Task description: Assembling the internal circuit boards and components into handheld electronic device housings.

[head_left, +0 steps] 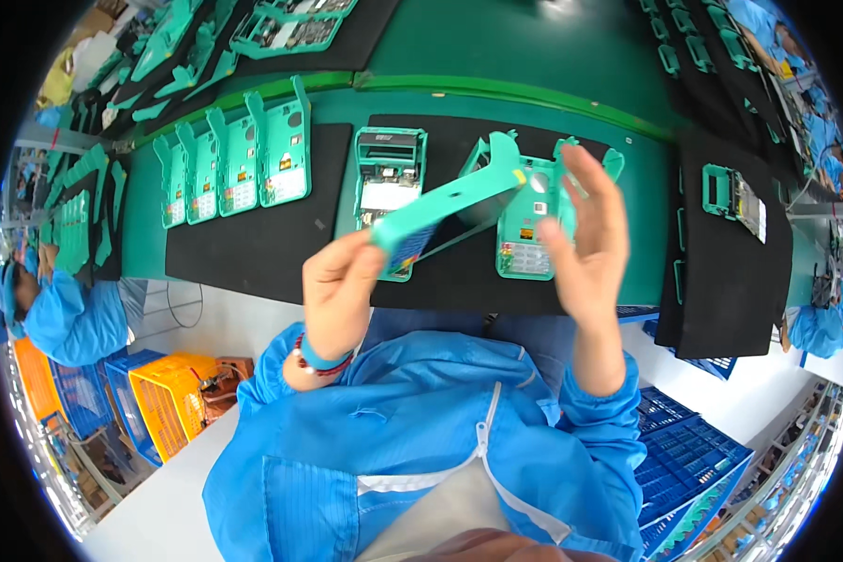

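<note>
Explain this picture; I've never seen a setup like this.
No machine here: you see the bare left hand and right hand of a person in a blue jacket. The picture comes from a wide fisheye camera on that person's head, looking down, so straight edges bend near the rim. Black matting lies on the green worktable. Four green housings form a row at left; near the middle is an open green case with parts inside. The left hand holds a long green piece. The right hand is open by a labelled green housing; whether they touch, I cannot tell.

A teal plastic casing [451,195] slants above the black mat [262,258], hooked end rightward.
</note>
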Demonstrator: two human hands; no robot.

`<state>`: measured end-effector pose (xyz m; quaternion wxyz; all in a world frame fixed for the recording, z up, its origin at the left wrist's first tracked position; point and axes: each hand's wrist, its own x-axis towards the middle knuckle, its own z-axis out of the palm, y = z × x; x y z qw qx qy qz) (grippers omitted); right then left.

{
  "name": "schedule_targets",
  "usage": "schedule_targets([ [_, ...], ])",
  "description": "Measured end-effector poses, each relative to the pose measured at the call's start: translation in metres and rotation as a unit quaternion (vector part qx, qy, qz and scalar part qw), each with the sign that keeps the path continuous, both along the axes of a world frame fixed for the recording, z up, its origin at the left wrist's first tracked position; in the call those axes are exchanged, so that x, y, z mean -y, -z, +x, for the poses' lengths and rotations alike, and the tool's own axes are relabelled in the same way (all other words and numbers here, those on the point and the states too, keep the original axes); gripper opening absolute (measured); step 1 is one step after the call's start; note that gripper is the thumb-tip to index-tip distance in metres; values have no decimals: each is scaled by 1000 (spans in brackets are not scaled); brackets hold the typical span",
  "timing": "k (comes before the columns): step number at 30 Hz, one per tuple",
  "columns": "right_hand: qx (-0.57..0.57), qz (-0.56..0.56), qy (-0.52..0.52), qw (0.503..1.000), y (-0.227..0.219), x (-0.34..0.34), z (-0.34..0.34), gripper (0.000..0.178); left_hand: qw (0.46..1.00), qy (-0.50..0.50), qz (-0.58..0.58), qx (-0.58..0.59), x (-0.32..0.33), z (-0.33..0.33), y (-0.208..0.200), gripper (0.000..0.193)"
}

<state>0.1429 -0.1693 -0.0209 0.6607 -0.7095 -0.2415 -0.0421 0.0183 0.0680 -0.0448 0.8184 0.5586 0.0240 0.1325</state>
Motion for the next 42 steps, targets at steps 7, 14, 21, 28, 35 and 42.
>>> schedule_targets([
  [7, -194, 43, -35, 979, -12, -20, -35, 84, 913, 73, -394, -70, 6, -31, 17, 41],
  [14, -116, -133, 40, 984, -27, -23, -53, 81, 849, 99, -509, -101, 19, -45, 42, 42],
  [21, -88, -117, 39, 988, -29, -23, -57, 76, 820, 147, -549, -69, 16, -50, 49, 41],
  [28, -227, 79, -28, 970, 24, -1, -35, 71, 928, 123, -348, -44, 21, -34, 12, 38],
  [35, 11, -158, 15, 987, -7, 38, -54, 62, 806, -14, 569, 163, 42, -2, -34, 38],
  [42, -136, -34, 72, 987, -32, 114, -84, 46, 668, 36, 727, 154, 38, 20, 25, 37],
])
